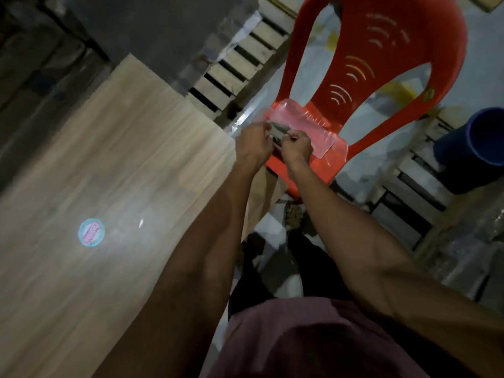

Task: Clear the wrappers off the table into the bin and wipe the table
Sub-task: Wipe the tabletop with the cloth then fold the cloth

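Note:
Both hands are raised past the table's right edge, over a red plastic chair (395, 50). My left hand (255, 144) and my right hand (297, 148) both pinch a clear plastic wrapper (302, 124), which stretches flat between and beyond them. Something dark sits inside the wrapper near my fingers; I cannot make out what. The wooden table (122, 159) fills the left side. A round teal and pink sticker (91, 232) lies flat on it, and a small white scrap (141, 222) lies to its right. A blue bin (474, 148) stands on the floor at the far right.
Pale wooden slatted frames (240, 69) lean behind the table and another one (414, 192) sits beside the bin. A dark slab (163, 31) stands at the table's far end. My legs and purple shirt fill the bottom middle.

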A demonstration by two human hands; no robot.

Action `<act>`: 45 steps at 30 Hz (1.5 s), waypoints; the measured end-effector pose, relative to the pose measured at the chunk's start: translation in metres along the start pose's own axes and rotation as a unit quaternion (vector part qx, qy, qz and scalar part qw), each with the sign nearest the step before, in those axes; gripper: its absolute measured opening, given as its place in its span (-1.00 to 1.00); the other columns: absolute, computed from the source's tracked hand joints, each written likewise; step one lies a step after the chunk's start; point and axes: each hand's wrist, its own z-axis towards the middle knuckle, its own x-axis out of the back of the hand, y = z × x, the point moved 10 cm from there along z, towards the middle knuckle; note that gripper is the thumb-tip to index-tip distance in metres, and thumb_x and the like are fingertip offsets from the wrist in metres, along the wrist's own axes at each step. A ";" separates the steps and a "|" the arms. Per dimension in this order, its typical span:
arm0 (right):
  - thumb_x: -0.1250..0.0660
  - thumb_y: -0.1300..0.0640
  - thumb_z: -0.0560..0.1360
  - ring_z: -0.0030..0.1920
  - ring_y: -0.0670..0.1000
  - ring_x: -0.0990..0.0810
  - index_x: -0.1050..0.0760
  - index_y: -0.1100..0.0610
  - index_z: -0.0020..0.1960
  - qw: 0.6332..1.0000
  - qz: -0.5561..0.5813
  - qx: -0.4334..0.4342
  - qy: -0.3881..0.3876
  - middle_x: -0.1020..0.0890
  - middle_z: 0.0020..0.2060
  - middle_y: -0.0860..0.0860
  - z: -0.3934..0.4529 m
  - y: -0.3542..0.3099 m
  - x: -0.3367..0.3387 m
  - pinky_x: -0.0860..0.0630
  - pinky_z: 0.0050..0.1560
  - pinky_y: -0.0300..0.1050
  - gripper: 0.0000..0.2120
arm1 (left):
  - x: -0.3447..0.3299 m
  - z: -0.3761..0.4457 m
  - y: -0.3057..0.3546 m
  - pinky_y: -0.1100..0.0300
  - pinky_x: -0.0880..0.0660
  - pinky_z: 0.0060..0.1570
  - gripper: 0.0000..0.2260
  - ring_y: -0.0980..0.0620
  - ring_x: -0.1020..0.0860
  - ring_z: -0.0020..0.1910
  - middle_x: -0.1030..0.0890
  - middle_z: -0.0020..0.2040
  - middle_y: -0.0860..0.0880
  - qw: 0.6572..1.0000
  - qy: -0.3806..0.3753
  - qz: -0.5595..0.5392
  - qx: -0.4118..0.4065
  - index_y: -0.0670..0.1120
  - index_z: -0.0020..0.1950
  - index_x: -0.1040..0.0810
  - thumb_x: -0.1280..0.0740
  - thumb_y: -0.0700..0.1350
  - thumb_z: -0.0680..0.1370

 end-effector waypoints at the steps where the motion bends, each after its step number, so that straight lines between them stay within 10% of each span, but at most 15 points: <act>1: -0.32 0.18 0.59 0.07 0.05 -0.60 -0.57 0.07 0.25 1.000 0.001 -0.013 -0.001 -0.66 0.19 0.05 0.017 0.001 -0.003 -0.53 0.03 -0.15 -0.76 | -0.009 0.017 0.006 -0.02 -0.49 0.25 -0.67 -0.12 -0.56 0.28 -0.64 0.26 -0.09 0.999 -0.016 0.034 -0.002 -0.03 0.29 -0.61 -0.27 -0.17 0.55; 5: -0.30 0.18 0.62 -0.01 0.01 -0.56 -0.60 0.07 0.22 0.999 -0.009 -0.052 -0.009 -0.66 0.19 0.06 0.085 0.013 -0.016 -0.40 -0.18 -0.28 -0.79 | -0.065 0.078 0.001 -0.03 -0.40 0.31 -0.70 -0.11 -0.50 0.36 -0.57 0.34 -0.10 0.991 -0.103 0.067 0.047 -0.03 0.34 -0.55 -0.32 -0.15 0.60; 11: -0.29 0.20 0.56 0.19 0.15 -0.63 -0.60 0.01 0.30 0.989 -0.034 -0.118 -0.080 -0.65 0.27 0.07 0.170 0.055 -0.053 -0.59 0.23 -0.03 -0.66 | -0.153 0.150 -0.036 -0.05 -0.43 0.37 -0.63 -0.15 -0.46 0.40 -0.49 0.42 -0.15 0.973 -0.191 0.077 0.101 -0.01 0.43 -0.49 -0.32 -0.09 0.61; 15: -0.41 0.13 0.55 -0.04 0.02 -0.63 -0.59 0.04 0.28 0.976 -0.044 -0.159 -0.141 -0.67 0.09 -0.04 0.206 0.092 -0.086 -0.55 -0.05 -0.26 -0.70 | -0.204 0.189 -0.063 -0.08 -0.47 0.33 -0.57 -0.19 -0.49 0.36 -0.52 0.38 -0.17 0.963 -0.228 0.084 0.118 -0.04 0.42 -0.49 -0.31 0.04 0.56; 19: -0.37 -0.09 0.34 0.08 0.17 -0.67 -0.61 0.02 0.30 0.962 -0.121 -0.178 -0.169 -0.70 0.15 0.08 0.250 0.152 -0.121 -0.62 0.17 0.05 -0.46 | -0.243 0.223 -0.082 -0.09 -0.50 0.29 -0.30 -0.18 -0.54 0.29 -0.58 0.29 -0.16 0.967 -0.220 0.048 0.120 -0.09 0.38 -0.49 -0.25 0.27 0.33; 24: -0.36 -0.22 0.22 0.20 0.21 -0.64 -0.65 0.01 0.18 0.959 -0.134 -0.217 -0.122 -0.68 0.19 0.11 0.324 0.246 -0.153 -0.55 0.30 0.19 -0.41 | -0.261 0.240 -0.093 0.02 -0.47 0.25 -0.56 -0.15 -0.53 0.31 -0.56 0.32 -0.14 0.964 -0.213 0.073 0.138 -0.15 0.39 -0.45 -0.41 -0.05 0.55; 28: -0.50 0.00 0.31 -0.05 0.13 -0.72 -0.70 0.10 -0.07 0.966 -0.086 -0.222 -0.101 -0.75 -0.06 0.09 0.298 0.208 -0.133 -0.70 -0.01 0.11 -0.75 | -0.266 0.250 -0.109 0.00 -0.50 0.21 -0.69 -0.14 -0.55 0.29 -0.59 0.29 -0.11 0.967 -0.159 0.091 0.175 -0.12 0.34 -0.50 -0.35 -0.12 0.60; 36: -0.52 0.13 0.22 -0.09 0.17 -0.74 -0.67 0.21 0.03 0.968 -0.058 -0.230 -0.080 -0.74 -0.12 0.14 0.317 0.238 -0.117 -0.72 -0.03 0.14 -0.61 | -0.252 0.247 -0.128 0.01 -0.57 0.19 -0.68 -0.16 -0.57 0.26 -0.58 0.27 -0.17 0.955 -0.085 -0.043 0.281 -0.18 0.30 -0.53 -0.42 -0.19 0.56; 41: -0.41 0.30 0.37 -0.31 0.12 -0.65 -0.62 0.24 -0.05 0.967 0.036 -0.235 -0.086 -0.69 -0.17 0.17 0.275 0.179 -0.100 -0.55 -0.45 -0.14 -0.84 | -0.223 0.239 -0.105 0.03 -0.60 0.12 -0.84 -0.10 -0.62 0.09 -0.65 0.08 -0.12 0.961 -0.070 -0.099 0.249 -0.18 0.04 -0.60 -0.41 -0.12 0.53; 45: -0.38 0.22 0.23 -0.15 0.21 -0.74 -0.63 0.25 -0.07 0.962 0.130 -0.232 -0.068 -0.73 -0.12 0.19 0.241 0.143 -0.080 -0.72 -0.14 0.22 -0.72 | -0.187 0.220 -0.081 -0.04 -0.63 0.01 -0.70 -0.20 -0.66 0.04 -0.69 0.02 -0.22 0.966 -0.070 -0.111 0.222 -0.19 -0.01 -0.66 -0.39 0.00 0.42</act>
